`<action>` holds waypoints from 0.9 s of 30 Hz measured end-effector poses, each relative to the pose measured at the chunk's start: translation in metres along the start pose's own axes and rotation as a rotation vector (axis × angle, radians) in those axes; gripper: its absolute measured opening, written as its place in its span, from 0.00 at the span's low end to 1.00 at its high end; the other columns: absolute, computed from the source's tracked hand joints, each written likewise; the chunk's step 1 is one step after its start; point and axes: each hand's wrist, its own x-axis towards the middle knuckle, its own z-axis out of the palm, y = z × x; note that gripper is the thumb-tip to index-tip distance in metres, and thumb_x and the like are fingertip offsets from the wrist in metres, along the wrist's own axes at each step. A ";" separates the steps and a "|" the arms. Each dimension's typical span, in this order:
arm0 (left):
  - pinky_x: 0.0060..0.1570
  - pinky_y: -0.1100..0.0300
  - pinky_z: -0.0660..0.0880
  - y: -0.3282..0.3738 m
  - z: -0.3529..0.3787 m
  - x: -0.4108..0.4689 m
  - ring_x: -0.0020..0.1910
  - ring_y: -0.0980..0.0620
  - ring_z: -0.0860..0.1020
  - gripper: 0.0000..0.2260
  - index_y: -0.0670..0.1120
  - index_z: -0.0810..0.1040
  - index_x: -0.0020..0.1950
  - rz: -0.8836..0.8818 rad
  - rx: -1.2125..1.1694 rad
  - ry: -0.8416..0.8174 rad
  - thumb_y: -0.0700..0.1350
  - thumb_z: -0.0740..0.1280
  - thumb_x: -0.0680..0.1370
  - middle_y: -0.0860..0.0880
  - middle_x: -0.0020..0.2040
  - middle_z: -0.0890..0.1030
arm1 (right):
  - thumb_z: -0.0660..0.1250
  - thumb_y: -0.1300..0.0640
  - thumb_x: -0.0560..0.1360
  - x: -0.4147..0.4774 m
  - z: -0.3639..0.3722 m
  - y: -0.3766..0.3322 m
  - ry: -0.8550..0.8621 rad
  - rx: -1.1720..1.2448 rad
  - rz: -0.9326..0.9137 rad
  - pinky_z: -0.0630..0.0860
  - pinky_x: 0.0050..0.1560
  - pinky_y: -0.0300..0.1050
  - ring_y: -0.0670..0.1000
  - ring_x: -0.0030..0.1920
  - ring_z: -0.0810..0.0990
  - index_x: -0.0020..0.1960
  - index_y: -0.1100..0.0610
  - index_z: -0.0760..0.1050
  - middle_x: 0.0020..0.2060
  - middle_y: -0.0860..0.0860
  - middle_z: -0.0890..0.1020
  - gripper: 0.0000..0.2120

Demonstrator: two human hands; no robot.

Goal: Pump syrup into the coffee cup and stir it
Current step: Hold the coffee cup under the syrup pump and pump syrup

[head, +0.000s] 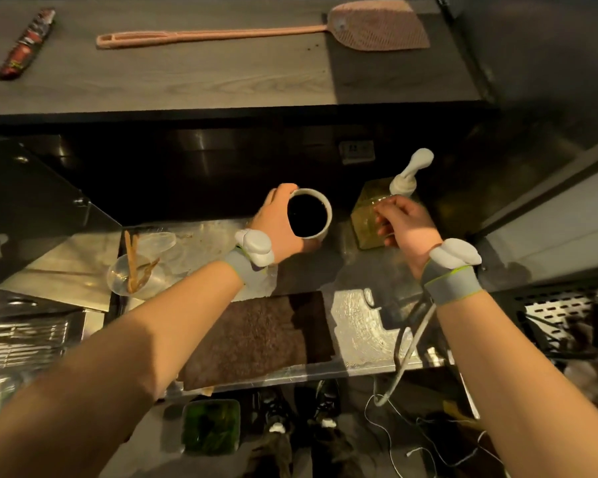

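Observation:
A white coffee cup [326, 205] full of dark coffee stands on the steel counter, and my left hand [277, 225] is wrapped around its left side. To its right stands a square glass syrup bottle [365, 219] holding yellowish syrup, topped by a white pump [411, 174] whose nozzle points up and to the right, away from the cup. My right hand [406, 225] grips the bottle's near right side below the pump. Both wrists wear grey bands with white sensors.
A clear glass [132, 274] with wooden stir sticks [130, 260] stands at the left on the counter [356, 326]. A brown mat [256, 336] lies at the front edge. A raised wooden shelf [187, 81] behind carries a pink fly swatter [377, 27] and a red packet [26, 43].

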 end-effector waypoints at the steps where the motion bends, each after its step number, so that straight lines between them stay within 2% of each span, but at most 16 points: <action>1: 0.57 0.51 0.75 0.010 0.001 0.005 0.58 0.48 0.75 0.44 0.54 0.64 0.68 0.004 0.006 -0.019 0.61 0.79 0.57 0.50 0.63 0.72 | 0.61 0.61 0.80 0.000 -0.007 -0.001 0.020 0.006 0.000 0.66 0.25 0.38 0.46 0.28 0.71 0.40 0.54 0.73 0.33 0.50 0.75 0.10; 5: 0.56 0.47 0.76 0.043 0.009 0.019 0.58 0.47 0.77 0.44 0.50 0.66 0.68 0.065 0.038 -0.068 0.63 0.79 0.58 0.49 0.63 0.73 | 0.61 0.60 0.79 0.003 -0.025 -0.007 0.090 0.031 -0.013 0.64 0.22 0.35 0.44 0.26 0.70 0.42 0.56 0.74 0.32 0.50 0.74 0.07; 8: 0.54 0.48 0.77 0.066 0.021 0.025 0.57 0.47 0.78 0.40 0.50 0.68 0.66 0.110 0.045 -0.060 0.61 0.79 0.59 0.48 0.61 0.75 | 0.61 0.60 0.78 0.006 -0.039 -0.015 0.142 0.031 -0.013 0.64 0.21 0.34 0.46 0.27 0.70 0.45 0.58 0.75 0.32 0.51 0.74 0.05; 12: 0.50 0.54 0.76 0.082 0.035 0.032 0.55 0.48 0.77 0.42 0.50 0.68 0.66 0.098 0.060 -0.115 0.60 0.78 0.57 0.48 0.60 0.74 | 0.62 0.61 0.77 0.014 -0.049 -0.024 0.191 0.035 -0.010 0.65 0.24 0.39 0.48 0.27 0.70 0.45 0.58 0.74 0.32 0.52 0.74 0.04; 16: 0.44 0.59 0.72 0.092 0.045 0.038 0.50 0.52 0.74 0.42 0.50 0.67 0.65 0.035 0.053 -0.169 0.58 0.79 0.55 0.52 0.57 0.72 | 0.61 0.59 0.78 0.024 -0.056 -0.031 0.238 0.052 -0.033 0.64 0.22 0.37 0.47 0.26 0.69 0.41 0.55 0.72 0.31 0.50 0.74 0.07; 18: 0.40 0.61 0.71 0.095 0.047 0.040 0.49 0.51 0.75 0.42 0.50 0.68 0.64 0.019 0.070 -0.190 0.58 0.79 0.54 0.52 0.56 0.72 | 0.61 0.55 0.78 0.030 -0.058 -0.033 0.242 0.082 -0.040 0.65 0.23 0.39 0.48 0.26 0.70 0.45 0.55 0.72 0.32 0.51 0.75 0.05; 21: 0.34 0.66 0.69 0.097 0.044 0.045 0.46 0.52 0.75 0.42 0.51 0.68 0.62 0.009 0.099 -0.201 0.60 0.78 0.53 0.52 0.55 0.72 | 0.63 0.48 0.78 0.040 -0.055 -0.038 0.205 0.081 -0.064 0.67 0.25 0.41 0.47 0.27 0.72 0.52 0.55 0.73 0.34 0.50 0.76 0.10; 25: 0.40 0.60 0.73 0.101 0.042 0.048 0.48 0.51 0.76 0.43 0.51 0.68 0.63 -0.011 0.106 -0.185 0.61 0.78 0.52 0.52 0.55 0.73 | 0.65 0.46 0.77 0.051 -0.049 -0.040 0.178 -0.016 -0.153 0.70 0.25 0.38 0.45 0.26 0.74 0.50 0.53 0.76 0.31 0.49 0.77 0.11; 27: 0.42 0.58 0.75 0.104 0.042 0.049 0.48 0.50 0.76 0.44 0.51 0.68 0.63 -0.014 0.110 -0.182 0.61 0.78 0.52 0.52 0.55 0.73 | 0.64 0.45 0.78 0.054 -0.048 -0.038 0.169 -0.039 -0.174 0.71 0.28 0.40 0.46 0.26 0.75 0.49 0.55 0.77 0.29 0.49 0.76 0.13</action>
